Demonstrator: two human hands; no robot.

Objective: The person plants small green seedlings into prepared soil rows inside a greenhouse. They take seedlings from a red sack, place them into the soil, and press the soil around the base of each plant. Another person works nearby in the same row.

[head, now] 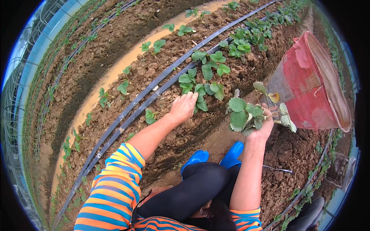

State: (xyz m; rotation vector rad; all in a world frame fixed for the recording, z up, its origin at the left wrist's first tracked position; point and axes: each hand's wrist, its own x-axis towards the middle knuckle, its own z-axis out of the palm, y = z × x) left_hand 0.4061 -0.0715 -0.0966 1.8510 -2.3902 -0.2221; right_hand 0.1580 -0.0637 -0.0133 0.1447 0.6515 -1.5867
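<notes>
My left hand [184, 106] reaches over the soil bed to a strawberry plant [202, 90]. Its fingertips are among the lower leaves, and whether they pinch a stem is hidden. In my right hand [262, 128] is a bunch of strawberry leaves [242, 114] with stems, held above the furrow. One leaf in the bunch is yellowed and some show pale undersides. Just beyond that hand stands a worn red and grey woven sack [300, 86], its wide mouth facing right.
Two dark drip irrigation hoses [162, 78] run along the bed. Muddy water [115, 75] fills the furrow to the left. More strawberry plants [251, 36] grow farther up. My blue boots [199, 157] are in the furrow. A white strip [281, 169] lies on the right bed.
</notes>
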